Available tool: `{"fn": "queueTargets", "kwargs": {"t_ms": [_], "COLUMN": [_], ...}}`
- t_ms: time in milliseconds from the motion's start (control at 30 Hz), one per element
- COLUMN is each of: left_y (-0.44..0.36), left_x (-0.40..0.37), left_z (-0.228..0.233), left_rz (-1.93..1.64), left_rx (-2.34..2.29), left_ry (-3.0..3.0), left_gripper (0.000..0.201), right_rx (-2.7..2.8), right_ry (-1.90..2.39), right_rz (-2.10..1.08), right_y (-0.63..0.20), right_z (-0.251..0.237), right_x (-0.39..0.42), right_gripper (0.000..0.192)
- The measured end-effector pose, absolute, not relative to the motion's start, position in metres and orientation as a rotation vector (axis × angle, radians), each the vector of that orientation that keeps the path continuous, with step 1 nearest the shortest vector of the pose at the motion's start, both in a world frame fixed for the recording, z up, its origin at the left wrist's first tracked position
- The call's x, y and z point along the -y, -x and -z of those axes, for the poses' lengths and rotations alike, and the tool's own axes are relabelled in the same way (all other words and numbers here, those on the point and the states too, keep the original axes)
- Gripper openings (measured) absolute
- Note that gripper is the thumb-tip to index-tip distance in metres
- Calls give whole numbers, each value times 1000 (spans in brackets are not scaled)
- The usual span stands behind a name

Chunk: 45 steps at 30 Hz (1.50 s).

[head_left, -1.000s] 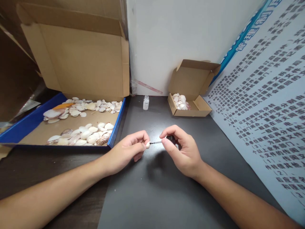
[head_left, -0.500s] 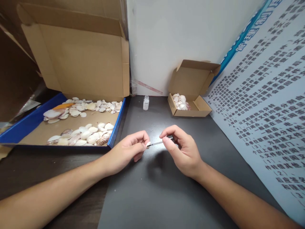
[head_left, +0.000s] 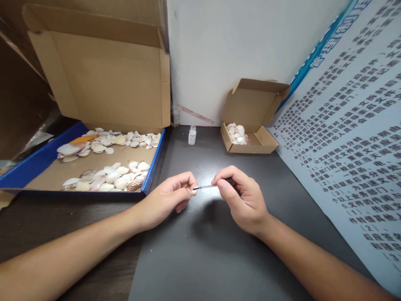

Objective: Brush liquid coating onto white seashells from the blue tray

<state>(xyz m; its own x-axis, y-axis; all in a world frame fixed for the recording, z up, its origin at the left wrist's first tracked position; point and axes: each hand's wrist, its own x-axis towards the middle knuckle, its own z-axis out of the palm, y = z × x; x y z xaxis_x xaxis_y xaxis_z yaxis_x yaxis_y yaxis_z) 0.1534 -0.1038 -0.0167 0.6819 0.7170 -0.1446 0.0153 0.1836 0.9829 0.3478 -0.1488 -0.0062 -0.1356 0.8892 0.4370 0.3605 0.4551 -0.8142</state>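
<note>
Shell (head_left: 194, 192) pinched in left hand (head_left: 166, 200); right hand (head_left: 242, 200) grips thin brush (head_left: 205, 187); vial (head_left: 192, 135) label unreadable.

The flat cardboard tray (head_left: 153, 167) had plain brown walls with a bright blue rim, and its heaped shells (head_left: 106, 177) were white and cream, a few streaked brown. The small open cardboard box (head_left: 250, 144) was brown, the tabletop (head_left: 203, 251) dark grey, and the leaning poster (head_left: 351, 138) pale blue with black characters.

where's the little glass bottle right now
In the head view the small bottle stands upright at the back of the dark table, near the white wall, between the big shell box and the small cardboard box, beyond both hands.
</note>
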Motion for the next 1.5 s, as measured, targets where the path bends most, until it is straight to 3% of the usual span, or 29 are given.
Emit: {"fn": "queueTargets", "kwargs": {"t_ms": [533, 700, 867, 1133, 1333, 1500], "left_y": [-154, -154, -154, -154, -153, -153], "left_x": [105, 105, 104, 104, 104, 104], "left_z": [18, 18, 17, 19, 19, 18], "left_rz": [-563, -560, -554, -551, -555, -556], "left_rx": [-703, -700, -698, -695, -681, -676], "left_ry": [-1303, -1302, -1306, -1300, -1306, -1309], "left_gripper": [12, 8, 13, 9, 13, 9], "right_rx": [1724, 1713, 1737, 1714, 1728, 1707], "right_ry": [1131, 1079, 1173, 1092, 1154, 1094], "right_rz": [-667, -724, -648, -700, -663, -750], "right_y": [-347, -348, -346, -348, -347, -347], "right_z": [7, 7, 7, 5, 7, 7], "right_x": [149, 149, 148, 149, 148, 148], "right_gripper": [4, 12, 2, 12, 1, 11]}}
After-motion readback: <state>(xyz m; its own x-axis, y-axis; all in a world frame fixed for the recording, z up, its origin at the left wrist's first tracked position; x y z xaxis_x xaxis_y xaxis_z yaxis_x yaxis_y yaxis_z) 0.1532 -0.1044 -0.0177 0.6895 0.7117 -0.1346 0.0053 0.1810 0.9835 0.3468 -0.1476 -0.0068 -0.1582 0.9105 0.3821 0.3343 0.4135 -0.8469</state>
